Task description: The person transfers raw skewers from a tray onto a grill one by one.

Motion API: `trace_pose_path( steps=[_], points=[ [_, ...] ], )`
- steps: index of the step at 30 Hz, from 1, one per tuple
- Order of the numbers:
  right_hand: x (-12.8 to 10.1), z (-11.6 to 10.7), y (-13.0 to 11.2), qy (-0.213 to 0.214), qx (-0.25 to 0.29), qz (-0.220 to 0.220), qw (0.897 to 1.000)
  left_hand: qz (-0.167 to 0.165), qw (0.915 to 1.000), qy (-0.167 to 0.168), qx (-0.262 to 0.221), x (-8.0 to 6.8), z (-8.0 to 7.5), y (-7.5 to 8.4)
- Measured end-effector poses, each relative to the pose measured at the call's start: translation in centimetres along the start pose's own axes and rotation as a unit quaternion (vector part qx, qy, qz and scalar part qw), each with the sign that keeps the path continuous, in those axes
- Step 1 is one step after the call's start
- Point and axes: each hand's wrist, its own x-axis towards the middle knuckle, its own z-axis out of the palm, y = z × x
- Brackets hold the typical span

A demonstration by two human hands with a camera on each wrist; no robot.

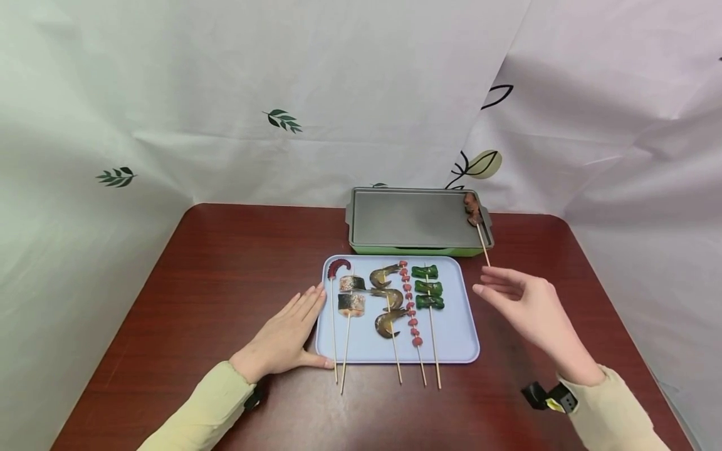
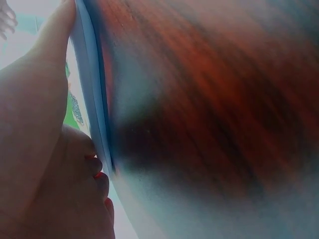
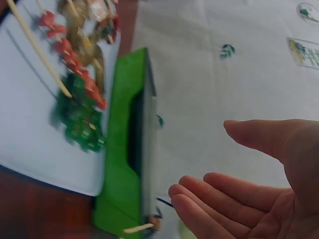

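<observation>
Pale blue rectangular plastic tray [image 1: 457,341] lies on the dark red wooden worktop [image 1: 225,263], carrying five wooden skewers of food. Left hand [image 1: 284,338] rests flat against the tray's left edge, grip open. Right hand [image 1: 524,307] hovers right of the tray, fingers relaxed, holding nothing. Green-based grey griddle [image 1: 414,219] sits just behind the tray, bearing one brown meat skewer [image 1: 476,222].
</observation>
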Motion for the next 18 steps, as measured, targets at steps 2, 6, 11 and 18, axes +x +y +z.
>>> trace_pose_path(
  steps=[2, 6, 11, 18],
  points=[
    [-0.4, 0.7, 0.3, -0.012, 0.007, 0.002, 1.0, -0.002, 1.0, -0.002, 0.001, 0.0, 0.0, 0.0],
    [-1.0, 2.0, 0.8, -0.034, 0.018, 0.014, 0.999, -0.009, 0.9999, -0.005, 0.001, 0.0, 0.0, 0.1],
    [-2.0, 3.6, 1.4, -0.06, 0.026, 0.029, 0.997, -0.011, 0.9999, -0.009, 0.0, 0.1, -0.1, 0.1],
    [-3.2, 6.1, 2.6, -0.105, 0.077, 0.083, 0.988, -0.009, 0.9998, -0.014, 0.007, 0.1, -0.1, 0.1]
  ],
)
